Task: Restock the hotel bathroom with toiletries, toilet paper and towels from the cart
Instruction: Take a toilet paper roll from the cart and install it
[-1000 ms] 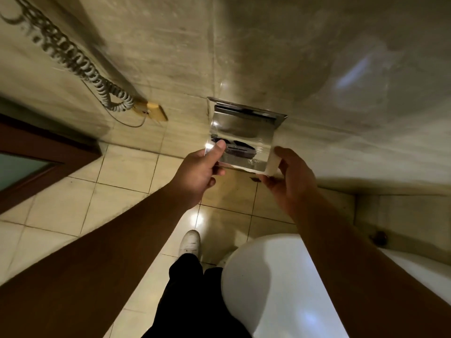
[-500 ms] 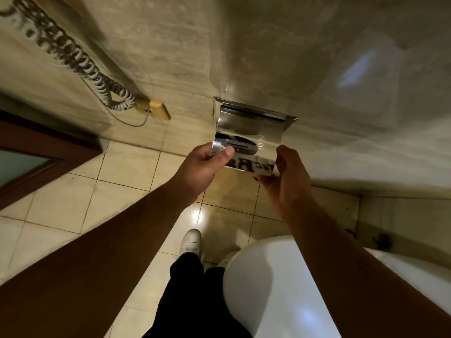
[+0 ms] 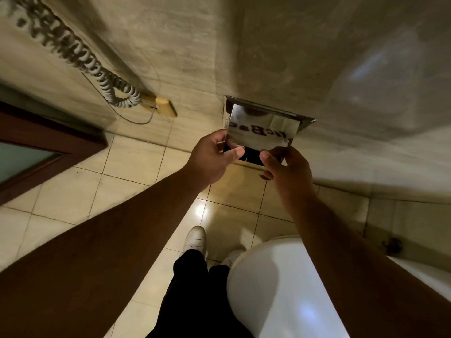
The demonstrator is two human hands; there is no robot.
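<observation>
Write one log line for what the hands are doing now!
left hand: pinches metal toilet-paper holder flap, lower left corner | right hand: holds its lower right corner

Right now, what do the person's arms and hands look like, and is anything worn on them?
The left forearm and right forearm are bare, with no sleeve in view. The left hand and right hand wear no gloves, and no watch, ring or bracelet shows. Lower down are black trousers and white shoes.
</observation>
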